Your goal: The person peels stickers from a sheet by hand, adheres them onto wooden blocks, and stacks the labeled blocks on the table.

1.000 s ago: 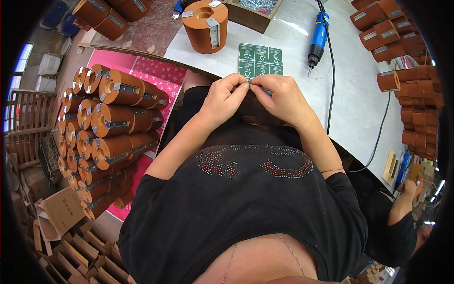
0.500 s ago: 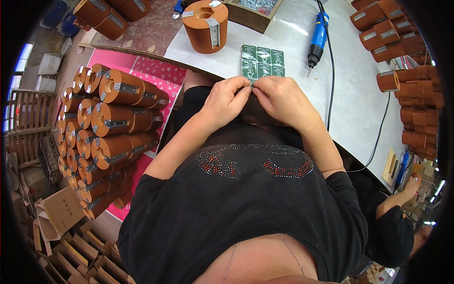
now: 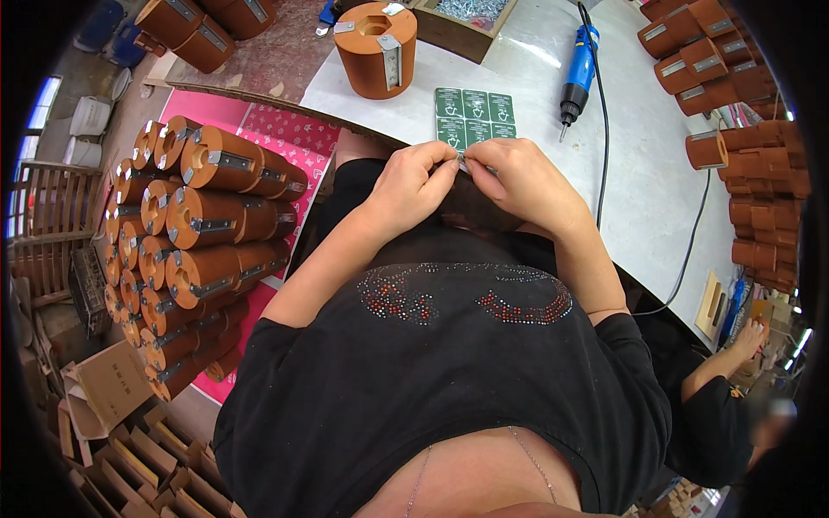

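- So, green rectangular sheet with white-printed panels (image 3: 475,121): just far of the pinched fingertips, a touch to the right, over the near edge of the white tabletop (image 3: 540,95).
- Long axis? Can't tell, near end hidden by fingers.
- Right hand (image 3: 518,177) nearer, overlapping the near right part; left hand (image 3: 410,186) just off the near left corner.
- Both pinched closed, thumb to finger, tips nearly touching. Seemingly gripping the sheet's near end, exact contact too small to make out.
- Far left: upright orange-brown cylinder with hexagonal hole and metal strip (image 3: 374,60).
- Far right: blue-and-black power screwdriver (image 3: 579,73), tip pointing near, black cord (image 3: 606,147) trailing right of it.
- In the way: basically just those fingers.
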### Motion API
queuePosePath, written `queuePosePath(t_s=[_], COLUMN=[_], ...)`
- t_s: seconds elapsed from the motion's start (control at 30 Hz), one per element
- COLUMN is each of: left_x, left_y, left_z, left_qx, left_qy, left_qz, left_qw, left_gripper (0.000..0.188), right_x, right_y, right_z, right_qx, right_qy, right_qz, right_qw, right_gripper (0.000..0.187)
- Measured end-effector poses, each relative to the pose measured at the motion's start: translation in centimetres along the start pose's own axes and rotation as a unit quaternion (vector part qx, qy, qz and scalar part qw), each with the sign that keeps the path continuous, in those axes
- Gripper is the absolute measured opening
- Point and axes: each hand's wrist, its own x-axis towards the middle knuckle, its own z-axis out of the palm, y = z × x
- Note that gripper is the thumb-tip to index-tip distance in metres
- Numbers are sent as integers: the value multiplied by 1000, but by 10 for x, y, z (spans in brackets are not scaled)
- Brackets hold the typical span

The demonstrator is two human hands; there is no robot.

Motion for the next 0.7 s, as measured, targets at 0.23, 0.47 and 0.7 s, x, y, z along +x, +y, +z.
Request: queuePosePath(t_s=[0.23, 0.47, 0.7], left_x=[1, 3, 3], left_y=[3, 0, -1], left_z=[1, 0, -1], left_qx=[-41, -14, -6], left_qy=[30, 0, -5], left_qz=[-16, -30, -40], left_qw=[999, 999, 999], left_gripper=[14, 15, 15], right_x=[1, 1, -2], right_y=[6, 9, 6], right_z=[0, -1, -3], right_qx=[42, 89, 129], right_qy=[-4, 0, -29], right_qz=[30, 83, 101], right_qw=[999, 993, 986], right_gripper=[13, 13, 17])
